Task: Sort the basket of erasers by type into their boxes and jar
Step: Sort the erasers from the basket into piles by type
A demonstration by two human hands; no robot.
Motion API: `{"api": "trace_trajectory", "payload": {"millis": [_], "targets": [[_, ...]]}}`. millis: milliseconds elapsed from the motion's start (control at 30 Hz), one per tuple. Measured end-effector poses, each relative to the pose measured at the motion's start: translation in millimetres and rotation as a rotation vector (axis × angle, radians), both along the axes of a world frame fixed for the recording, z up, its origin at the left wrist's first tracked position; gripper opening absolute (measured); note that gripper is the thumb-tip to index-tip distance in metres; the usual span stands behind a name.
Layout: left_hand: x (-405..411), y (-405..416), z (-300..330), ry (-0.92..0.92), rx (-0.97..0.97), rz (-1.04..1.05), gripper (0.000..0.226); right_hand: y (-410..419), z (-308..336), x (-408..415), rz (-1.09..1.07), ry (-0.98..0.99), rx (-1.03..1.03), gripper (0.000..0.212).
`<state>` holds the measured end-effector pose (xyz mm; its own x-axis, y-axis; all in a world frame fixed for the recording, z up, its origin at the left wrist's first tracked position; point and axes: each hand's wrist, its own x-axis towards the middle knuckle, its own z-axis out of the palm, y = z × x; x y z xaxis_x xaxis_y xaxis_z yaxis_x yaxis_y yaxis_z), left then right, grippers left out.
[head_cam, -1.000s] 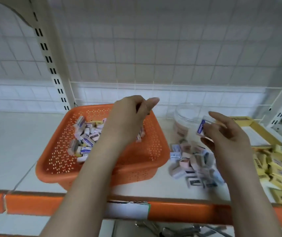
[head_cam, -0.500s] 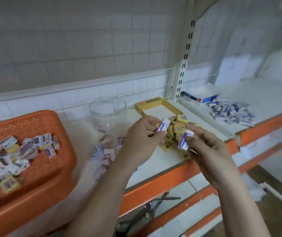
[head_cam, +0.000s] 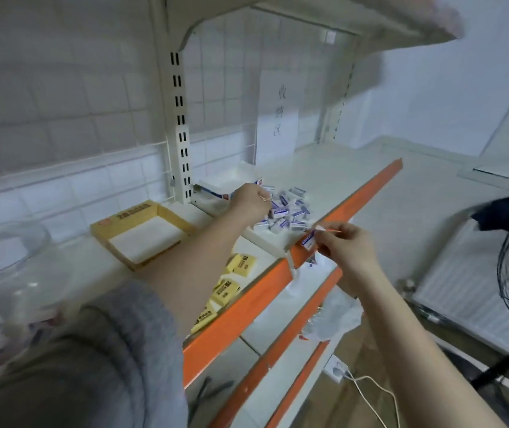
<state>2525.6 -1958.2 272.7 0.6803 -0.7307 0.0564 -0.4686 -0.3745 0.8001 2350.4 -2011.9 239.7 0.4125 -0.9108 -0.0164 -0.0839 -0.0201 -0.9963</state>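
Glass jar (head_cam: 9, 273): nearest to the viewer at the left edge, blurred; some small erasers seem to lie at its foot, but whether any are inside cannot be told.
Yellow erasers (head_cam: 227, 290): several lie loose on the shelf just behind the orange shelf edge (head_cam: 247, 307), not yet in their box.
Yellow box (head_cam: 142, 230): open and lying flat behind the yellow erasers; its white floor shows with nothing in it.
Right hand (head_cam: 344, 247): out in front of the shelf edge, fingertips pinching one white eraser with a blue label (head_cam: 308, 240).
Left hand (head_cam: 251, 203): stretched across to the next shelf bay, fingers curled in over the blue-and-white pile; whether it grasps an eraser cannot be told.
Blue-and-white eraser pile (head_cam: 287, 213): a loose heap on the far bay, beside its box rather than in it.
Blue-and-white box (head_cam: 216, 191): at the back of that bay, partly hidden by the left hand; its contents cannot be seen.
Basket: out of view, so what remains in it is unknown.
Progress: the erasers appear grouped by type into piles, with the blue-labelled ones being delivered now; boxing the piles looks largely undone.
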Motion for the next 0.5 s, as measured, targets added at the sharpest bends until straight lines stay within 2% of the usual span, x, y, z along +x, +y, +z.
{"api": "trace_trajectory", "payload": {"millis": [100,300,433,500], "targets": [[-1.6,12.2,0.1,-0.005,-0.065,0.028,0.024,-13.1,1.0,12.5,0.013,0.039,-0.038,0.007],[-16.0,101.6,-0.4,-0.086,-0.157,0.075,0.016,-26.2,16.3,62.5,0.065,0.105,-0.148,0.01],[-14.9,153.5,11.6,-0.158,-0.092,0.127,0.014,-18.4,28.7,94.2,0.048,0.12,-0.303,0.018],[-8.5,183.9,22.8,-0.217,-0.031,0.136,0.014,-1.2,39.4,114.8,0.131,0.091,-0.361,0.02]]}}
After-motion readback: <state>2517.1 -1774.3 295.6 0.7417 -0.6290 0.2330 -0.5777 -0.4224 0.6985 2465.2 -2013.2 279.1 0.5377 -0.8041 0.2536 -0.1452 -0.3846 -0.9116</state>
